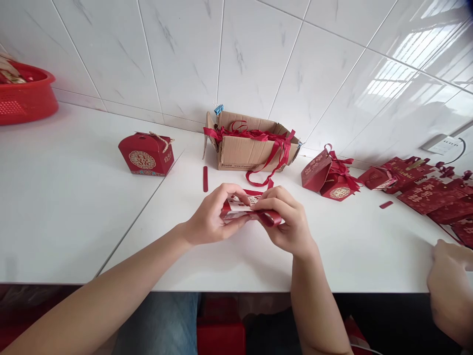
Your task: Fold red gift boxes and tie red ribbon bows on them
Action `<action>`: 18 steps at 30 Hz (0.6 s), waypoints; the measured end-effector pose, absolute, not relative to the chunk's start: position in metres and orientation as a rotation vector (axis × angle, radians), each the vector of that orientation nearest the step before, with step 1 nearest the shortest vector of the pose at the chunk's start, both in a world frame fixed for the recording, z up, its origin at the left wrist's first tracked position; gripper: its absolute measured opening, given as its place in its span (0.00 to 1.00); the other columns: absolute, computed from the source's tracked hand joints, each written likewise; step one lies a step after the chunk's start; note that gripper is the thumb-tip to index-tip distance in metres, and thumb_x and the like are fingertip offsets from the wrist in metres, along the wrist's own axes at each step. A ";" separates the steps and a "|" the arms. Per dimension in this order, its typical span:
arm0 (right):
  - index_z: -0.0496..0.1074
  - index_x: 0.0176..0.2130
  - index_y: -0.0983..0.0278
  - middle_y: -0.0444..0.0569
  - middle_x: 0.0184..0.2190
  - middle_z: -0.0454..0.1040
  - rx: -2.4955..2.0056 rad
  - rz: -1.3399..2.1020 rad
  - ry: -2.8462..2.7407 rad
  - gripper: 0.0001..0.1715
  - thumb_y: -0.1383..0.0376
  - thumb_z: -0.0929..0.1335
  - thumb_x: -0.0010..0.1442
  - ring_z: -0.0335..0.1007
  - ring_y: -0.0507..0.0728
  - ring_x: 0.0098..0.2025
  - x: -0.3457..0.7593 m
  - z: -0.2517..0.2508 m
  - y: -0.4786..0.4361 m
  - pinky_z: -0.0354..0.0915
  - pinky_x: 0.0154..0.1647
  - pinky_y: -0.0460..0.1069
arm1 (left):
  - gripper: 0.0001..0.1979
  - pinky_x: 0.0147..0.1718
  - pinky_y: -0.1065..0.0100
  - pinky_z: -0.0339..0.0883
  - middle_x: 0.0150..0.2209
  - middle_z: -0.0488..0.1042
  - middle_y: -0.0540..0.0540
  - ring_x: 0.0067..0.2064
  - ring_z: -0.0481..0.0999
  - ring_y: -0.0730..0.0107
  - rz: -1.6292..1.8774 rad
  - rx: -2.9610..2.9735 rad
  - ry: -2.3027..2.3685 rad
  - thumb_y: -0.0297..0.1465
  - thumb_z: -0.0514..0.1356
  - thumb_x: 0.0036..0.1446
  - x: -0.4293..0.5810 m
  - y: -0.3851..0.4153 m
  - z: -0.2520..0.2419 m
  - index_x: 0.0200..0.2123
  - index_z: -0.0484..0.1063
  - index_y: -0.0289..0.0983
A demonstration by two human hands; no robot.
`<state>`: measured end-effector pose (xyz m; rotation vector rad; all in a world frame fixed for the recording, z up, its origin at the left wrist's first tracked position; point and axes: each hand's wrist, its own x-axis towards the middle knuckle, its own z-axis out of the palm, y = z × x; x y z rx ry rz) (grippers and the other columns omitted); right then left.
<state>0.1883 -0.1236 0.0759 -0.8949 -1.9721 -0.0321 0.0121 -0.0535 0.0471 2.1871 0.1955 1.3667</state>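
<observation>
My left hand point(209, 217) is closed around the left end of a small red gift box point(236, 206) with a pale printed face, held just above the white table near the middle. At the box's right end, my right hand point(290, 219) pinches a red ribbon point(271, 218), which forms a loop under its fingers. Both hands' fingers partly cover the box, so its full shape is hidden. Behind them, a cardboard box point(236, 155) holds a tangle of red ribbons point(254, 134). Some strands hang over its front edge and trail down onto the table close to my right hand.
A red gift box with a cord handle point(142, 160) stands at left, and a red basket point(27, 101) beyond it. On the right are ribboned gift boxes point(336, 187), several red bags point(421, 195) and another person's hand point(449, 276). A short ribbon strip point(205, 179) lies on the table.
</observation>
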 end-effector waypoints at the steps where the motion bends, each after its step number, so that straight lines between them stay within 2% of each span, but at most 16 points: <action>1: 0.71 0.41 0.58 0.47 0.31 0.69 -0.895 -0.046 -1.974 0.17 0.76 0.66 0.56 0.68 0.55 0.34 0.188 0.076 -0.124 0.67 0.34 0.52 | 0.20 0.34 0.71 0.76 0.38 0.72 0.46 0.37 0.77 0.70 1.358 2.179 0.193 0.25 0.65 0.52 0.012 -0.054 0.047 0.45 0.61 0.38; 8: 0.72 0.39 0.57 0.45 0.29 0.69 -0.948 -0.167 -1.911 0.14 0.75 0.65 0.57 0.70 0.55 0.33 0.190 0.073 -0.122 0.64 0.35 0.53 | 0.23 0.36 0.68 0.74 0.40 0.73 0.45 0.40 0.77 0.68 1.319 2.117 0.216 0.27 0.66 0.51 0.013 -0.051 0.047 0.47 0.60 0.38; 14: 0.72 0.37 0.57 0.45 0.29 0.70 -1.038 -0.134 -1.734 0.11 0.72 0.66 0.56 0.69 0.56 0.32 0.193 0.070 -0.114 0.64 0.36 0.54 | 0.26 0.43 0.62 0.73 0.48 0.70 0.42 0.46 0.75 0.61 1.239 2.132 0.417 0.34 0.68 0.48 0.012 -0.041 0.046 0.49 0.63 0.39; 18: 0.73 0.35 0.58 0.45 0.27 0.70 -1.060 -0.104 -1.620 0.07 0.70 0.67 0.56 0.67 0.54 0.30 0.195 0.069 -0.111 0.65 0.34 0.53 | 0.28 0.40 0.62 0.73 0.46 0.72 0.42 0.43 0.75 0.61 1.133 2.054 0.361 0.36 0.67 0.49 0.015 -0.031 0.032 0.51 0.60 0.39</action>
